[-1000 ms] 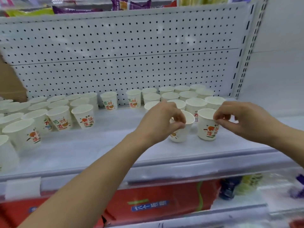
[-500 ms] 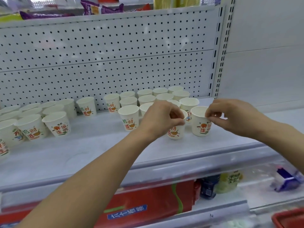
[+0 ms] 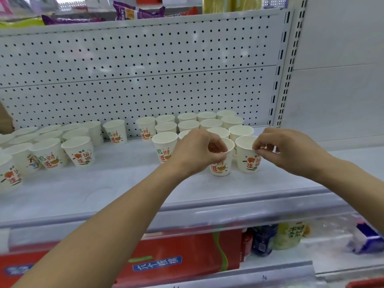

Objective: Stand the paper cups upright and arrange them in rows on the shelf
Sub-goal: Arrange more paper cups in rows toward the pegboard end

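Note:
Several white paper cups with red and green print stand upright on the pale shelf (image 3: 108, 183). A tight block of cups (image 3: 188, 125) fills the back right. My left hand (image 3: 197, 151) pinches the rim of a front cup (image 3: 221, 166). Beside it, my right hand (image 3: 288, 150) pinches the rim of the rightmost front cup (image 3: 248, 161). One more upright cup (image 3: 164, 145) stands just left of my left hand. A looser group of cups (image 3: 78, 150) stands at the left.
A white pegboard (image 3: 135, 80) backs the shelf, with a slotted upright (image 3: 284, 69) at its right end. Snack packets (image 3: 137, 12) lie on the shelf above. Below are a red box (image 3: 176, 260) and bottles (image 3: 264, 240).
The camera has swung to the right, so the cups sit further left in view. Both hands stay on the rims of the same two front cups.

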The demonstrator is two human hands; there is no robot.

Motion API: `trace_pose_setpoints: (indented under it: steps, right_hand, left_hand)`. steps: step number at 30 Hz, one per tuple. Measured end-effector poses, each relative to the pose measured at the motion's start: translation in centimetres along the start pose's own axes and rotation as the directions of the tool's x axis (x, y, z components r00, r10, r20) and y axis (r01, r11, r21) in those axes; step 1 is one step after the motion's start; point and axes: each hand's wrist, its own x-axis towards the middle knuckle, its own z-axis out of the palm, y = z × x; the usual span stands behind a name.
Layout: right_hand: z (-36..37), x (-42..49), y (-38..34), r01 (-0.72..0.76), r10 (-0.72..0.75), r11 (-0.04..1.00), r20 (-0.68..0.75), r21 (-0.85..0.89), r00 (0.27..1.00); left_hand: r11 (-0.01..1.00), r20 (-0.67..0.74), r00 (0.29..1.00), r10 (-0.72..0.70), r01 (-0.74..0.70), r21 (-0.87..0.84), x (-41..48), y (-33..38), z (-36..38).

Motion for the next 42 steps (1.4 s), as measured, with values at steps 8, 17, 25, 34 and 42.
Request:
trace_pose_setpoints:
  steps: [8, 17, 25, 34, 42]
  right_hand:
    - [-0.4, -0.3, -0.2, -0.031, 0.031, 0.999, 0.029, -0.017, 0.999]
    - [0.6, 3.4, -7.6, 0.173, -0.152, 0.982, -0.23, 0.071, 0.961]
    - [7.8, 13.6, -20.3, 0.292, -0.307, 0.936, 0.047, 0.199, 0.951]
    - [14.4, 24.5, -28.8, 0.1, -0.103, 0.994, 0.088, 0.035, 0.991]
    - [15.7, 30.4, -25.4, 0.091, -0.054, 0.98, 0.203, -0.178, 0.978]
  left_hand:
    - [1.0, -0.014, 1.0, 0.002, -0.002, 0.023, 0.2, 1.1, 0.4]
    - [0.991, -0.277, 0.958, 0.068, -0.033, 0.128, -3.7, -2.4, -3.4]
    - [0.93, -0.289, 0.937, -0.196, 0.271, 0.247, -10.1, -15.3, -16.8]
    - [0.873, -0.124, 0.947, -0.298, 0.323, 0.365, -9.5, -25.3, -28.7]
    - [0.869, -0.021, 0.966, -0.258, 0.242, 0.431, -1.6, -29.1, -27.2]
